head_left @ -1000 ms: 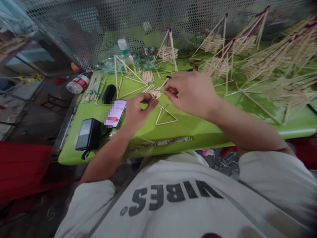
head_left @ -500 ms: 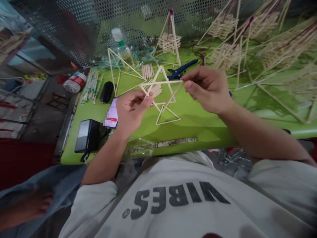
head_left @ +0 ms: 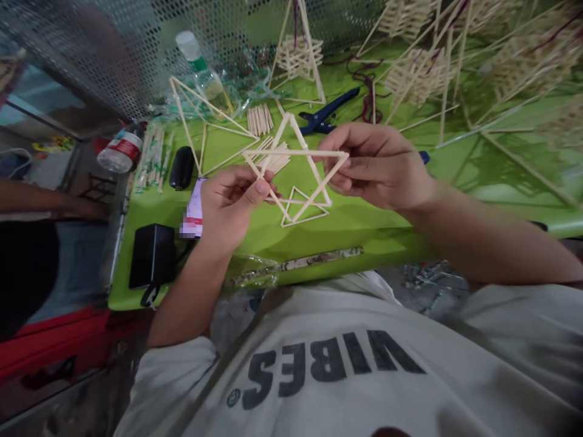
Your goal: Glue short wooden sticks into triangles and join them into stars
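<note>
A six-pointed star (head_left: 298, 153) made of thin wooden sticks is held above the green table (head_left: 378, 221). My left hand (head_left: 230, 203) pinches its left side between thumb and fingers. At the star's right corner, my right hand (head_left: 380, 167) has its fingers closed, the tips partly hidden behind the sticks. Below the star lies a small stick triangle (head_left: 312, 216). Beyond it are a loose pile of short sticks (head_left: 280, 159), a neat bundle of sticks (head_left: 260, 119) and dark blue pliers (head_left: 328, 112).
A stick frame (head_left: 186, 124) and a clear bottle (head_left: 200, 70) stand at the back left. At left are a phone (head_left: 195, 209), a black case (head_left: 181, 168) and a black box (head_left: 152, 256). Several woven stick structures (head_left: 421, 76) crowd the right. Another person's arm (head_left: 50, 200) shows far left.
My right hand has come closer in around the star's right corner. The star has tilted and now looks larger and lower, hiding part of the small triangle. The whole view has shifted slightly.
</note>
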Demonstrator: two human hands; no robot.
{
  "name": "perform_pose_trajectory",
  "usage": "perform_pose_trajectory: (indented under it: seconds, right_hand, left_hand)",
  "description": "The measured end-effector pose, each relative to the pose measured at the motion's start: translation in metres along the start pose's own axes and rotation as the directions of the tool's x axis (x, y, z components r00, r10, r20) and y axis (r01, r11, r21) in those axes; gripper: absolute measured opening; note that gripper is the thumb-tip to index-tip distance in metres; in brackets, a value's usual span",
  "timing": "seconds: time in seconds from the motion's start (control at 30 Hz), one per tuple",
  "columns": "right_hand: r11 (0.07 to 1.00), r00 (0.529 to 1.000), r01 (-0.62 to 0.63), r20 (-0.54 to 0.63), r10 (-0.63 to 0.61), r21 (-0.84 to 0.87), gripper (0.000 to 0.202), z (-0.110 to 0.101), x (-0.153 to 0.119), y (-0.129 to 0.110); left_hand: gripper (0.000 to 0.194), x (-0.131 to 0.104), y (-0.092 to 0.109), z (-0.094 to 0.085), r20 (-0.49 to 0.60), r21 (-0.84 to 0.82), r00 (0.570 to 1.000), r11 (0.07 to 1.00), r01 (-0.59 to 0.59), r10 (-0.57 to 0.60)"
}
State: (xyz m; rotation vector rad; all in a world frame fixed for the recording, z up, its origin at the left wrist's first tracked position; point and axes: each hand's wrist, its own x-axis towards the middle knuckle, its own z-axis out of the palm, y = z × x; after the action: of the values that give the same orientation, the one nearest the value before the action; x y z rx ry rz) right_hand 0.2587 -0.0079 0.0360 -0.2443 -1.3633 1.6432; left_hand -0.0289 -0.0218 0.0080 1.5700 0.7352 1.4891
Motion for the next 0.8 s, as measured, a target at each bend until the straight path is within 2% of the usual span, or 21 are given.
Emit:
perform_pose_trajectory:
  seconds: [0.17, 0.43, 0.57, 0.7, 0.8]
  right_hand:
    - [0.998, 0.998, 0.038, 0.048, -0.040, 0.048, 0.027, -0.001, 0.001, 0.006]
    - [0.998, 0.985, 0.037, 0.165, -0.043, 0.041, 0.022, 0.001, -0.002, 0.007]
    - [1.000, 0.984, 0.017, 0.178, -0.021, 0.021, 0.021, 0.005, -0.005, 0.005]
    - [0.997, 0.975, 0.034, 0.217, -0.049, 0.072, 0.018, 0.005, -0.006, 0.002]
    - [0.997, 0.984, 0.011, 0.176, -0.023, 0.070, 0.020, 0.004, -0.006, -0.002]
  left_hand:
    - [0.028, -0.001, 0.000, 0.001, 0.011, -0.057, 1.000, 0.998, 0.029, -0.029]
    - [0.056, -0.002, 0.015, 0.006, 0.017, 0.042, 0.972, 0.971, 0.235, -0.236]
    - [0.062, -0.002, 0.017, 0.006, 0.055, 0.031, 0.967, 0.968, 0.248, -0.250]
    - [0.057, -0.002, 0.017, 0.004, 0.066, 0.027, 0.969, 0.971, 0.237, -0.238]
    - [0.054, -0.001, 0.016, 0.002, 0.059, 0.042, 0.972, 0.974, 0.224, -0.227]
